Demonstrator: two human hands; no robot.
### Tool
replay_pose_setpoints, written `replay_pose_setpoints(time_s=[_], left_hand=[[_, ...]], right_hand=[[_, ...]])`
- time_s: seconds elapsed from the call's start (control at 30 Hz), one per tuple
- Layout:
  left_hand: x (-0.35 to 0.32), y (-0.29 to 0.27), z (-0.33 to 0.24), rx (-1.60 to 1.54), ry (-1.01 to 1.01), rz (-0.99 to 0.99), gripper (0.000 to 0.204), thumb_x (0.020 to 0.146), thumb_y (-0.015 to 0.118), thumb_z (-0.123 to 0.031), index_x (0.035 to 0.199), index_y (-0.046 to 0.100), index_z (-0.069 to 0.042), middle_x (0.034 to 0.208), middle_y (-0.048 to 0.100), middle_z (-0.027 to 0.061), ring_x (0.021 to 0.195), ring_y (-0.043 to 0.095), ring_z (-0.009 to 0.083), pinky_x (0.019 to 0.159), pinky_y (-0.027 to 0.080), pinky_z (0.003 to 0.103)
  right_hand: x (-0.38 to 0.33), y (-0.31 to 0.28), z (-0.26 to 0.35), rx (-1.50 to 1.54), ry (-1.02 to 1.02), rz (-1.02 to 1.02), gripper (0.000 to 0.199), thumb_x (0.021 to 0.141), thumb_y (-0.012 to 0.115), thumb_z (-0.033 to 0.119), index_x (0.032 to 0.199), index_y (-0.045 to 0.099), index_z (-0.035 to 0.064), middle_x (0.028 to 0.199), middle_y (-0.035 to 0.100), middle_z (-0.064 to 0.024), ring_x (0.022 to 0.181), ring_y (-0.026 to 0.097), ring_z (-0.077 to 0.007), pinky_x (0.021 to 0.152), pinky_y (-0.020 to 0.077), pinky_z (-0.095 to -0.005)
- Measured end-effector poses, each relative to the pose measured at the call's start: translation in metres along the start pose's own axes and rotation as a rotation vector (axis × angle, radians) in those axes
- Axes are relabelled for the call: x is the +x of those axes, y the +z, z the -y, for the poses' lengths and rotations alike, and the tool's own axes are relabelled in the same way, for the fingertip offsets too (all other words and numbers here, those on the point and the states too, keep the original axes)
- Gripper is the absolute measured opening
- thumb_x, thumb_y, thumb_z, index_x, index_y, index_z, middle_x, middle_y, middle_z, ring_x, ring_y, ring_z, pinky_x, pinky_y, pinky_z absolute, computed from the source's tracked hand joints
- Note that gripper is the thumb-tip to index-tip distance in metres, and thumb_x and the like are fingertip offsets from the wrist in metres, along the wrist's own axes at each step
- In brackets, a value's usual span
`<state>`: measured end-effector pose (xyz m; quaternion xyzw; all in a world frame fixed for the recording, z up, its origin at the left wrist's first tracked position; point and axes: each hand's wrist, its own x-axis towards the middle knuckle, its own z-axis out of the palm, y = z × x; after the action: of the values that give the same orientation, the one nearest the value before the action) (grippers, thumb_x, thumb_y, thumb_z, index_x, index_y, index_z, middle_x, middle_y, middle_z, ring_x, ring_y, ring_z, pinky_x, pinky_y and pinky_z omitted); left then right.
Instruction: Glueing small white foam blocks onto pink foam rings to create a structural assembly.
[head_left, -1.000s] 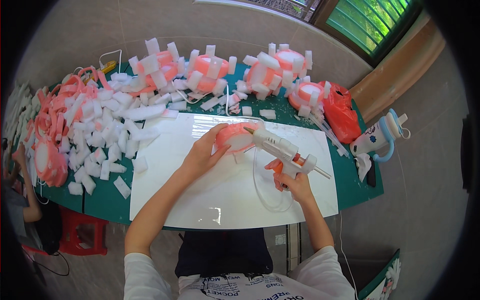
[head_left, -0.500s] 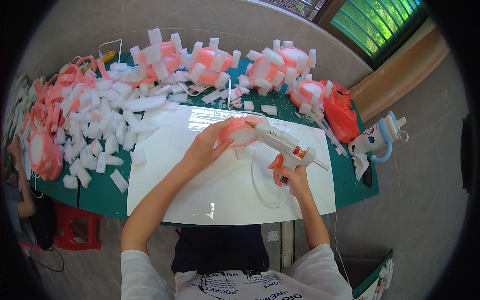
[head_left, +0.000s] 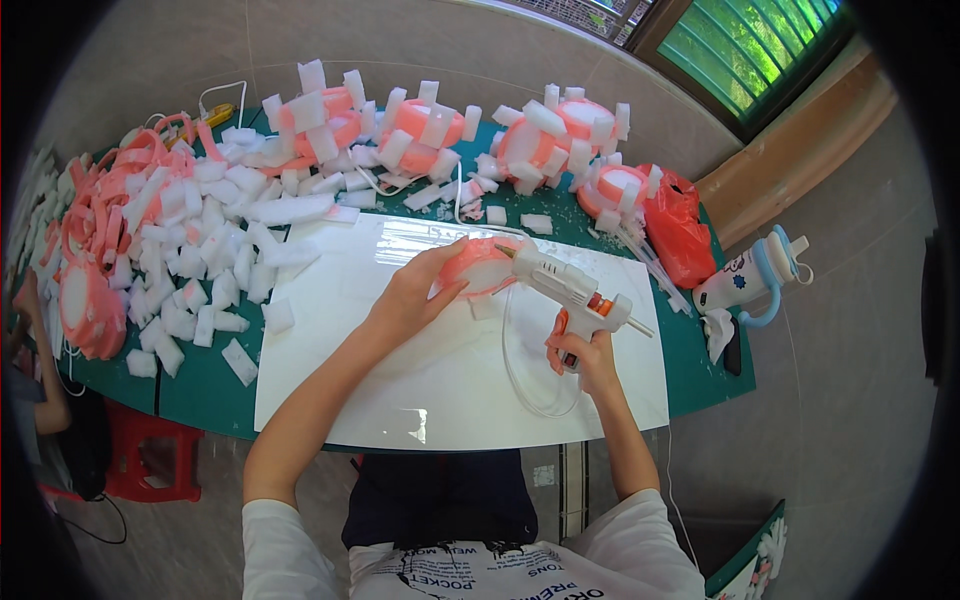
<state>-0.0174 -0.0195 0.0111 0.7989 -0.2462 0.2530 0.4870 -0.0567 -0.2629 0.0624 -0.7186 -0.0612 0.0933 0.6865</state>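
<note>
My left hand (head_left: pixel 412 288) grips the left side of a round pink-and-white foam piece (head_left: pixel 478 266), thumb and fingers around its rim, over a glossy white board (head_left: pixel 360 395). Wrapped round the handle of a white hot glue gun (head_left: pixel 560 283) is my right hand (head_left: pixel 588 358). The gun's nozzle points left and meets the upper right part of the foam piece; whether glue is coming out is too small to tell. A clear glue stick (head_left: pixel 641 327) juts from the gun's back. Under the foam piece, a small white foam block (head_left: pixel 485 307) lies on the board.
White foam blocks (head_left: pixel 205 260) heap at the left beside pink foam strips (head_left: pixel 105 200). Along the back stand several pink rounds with white blocks attached (head_left: pixel 425 125). A red plastic bag (head_left: pixel 680 235), glue sticks (head_left: pixel 655 268) and a bottle (head_left: pixel 735 280) are right. Another person's arm (head_left: pixel 45 360) shows far left.
Both hands, the foam piece and the glue gun hold nearly the same place. The view has shifted very slightly.
</note>
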Motion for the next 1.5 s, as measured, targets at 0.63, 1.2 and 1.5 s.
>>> replay_pose_setpoints(time_s=[0.63, 1.2, 1.5], left_hand=[[-0.005, -0.003, 0.006, 0.033, -0.006, -0.025, 0.050, 0.077, 0.067, -0.008, 0.123, 0.047, -0.003, 0.111, 0.058, 0.0170, 0.094, 0.060, 0.0275, 0.079, 0.048, 0.031], [-0.004, -0.002, 0.006, -0.045, -0.060, -0.006, 0.049, 0.079, 0.064, -0.014, 0.123, 0.047, -0.003, 0.117, 0.054, 0.0188, 0.103, 0.055, 0.0330, 0.086, 0.046, 0.036], [0.001, 0.004, 0.006, -0.035, 0.009, -0.007, 0.050, 0.079, 0.064, -0.015, 0.123, 0.046, -0.003, 0.112, 0.055, 0.0191, 0.099, 0.056, 0.0336, 0.084, 0.046, 0.037]], right_hand=[[-0.016, -0.024, 0.015, -0.601, -0.394, -0.013, 0.036, 0.064, 0.055, 0.000, 0.100, 0.059, 0.0005, 0.076, 0.062, -0.0090, 0.054, 0.055, -0.0183, 0.053, 0.0449, -0.0264], [0.028, -0.165, -0.043, -1.454, -0.187, -0.123, 0.055, 0.076, 0.063, 0.017, 0.126, 0.042, 0.0057, 0.116, 0.048, -0.0155, 0.106, 0.047, -0.0331, 0.085, 0.0390, -0.0427], [0.013, -0.020, 0.048, -1.331, -0.654, -0.304, 0.046, 0.077, 0.059, 0.003, 0.122, 0.048, 0.0047, 0.120, 0.048, -0.0150, 0.112, 0.045, -0.0309, 0.093, 0.0362, -0.0400]])
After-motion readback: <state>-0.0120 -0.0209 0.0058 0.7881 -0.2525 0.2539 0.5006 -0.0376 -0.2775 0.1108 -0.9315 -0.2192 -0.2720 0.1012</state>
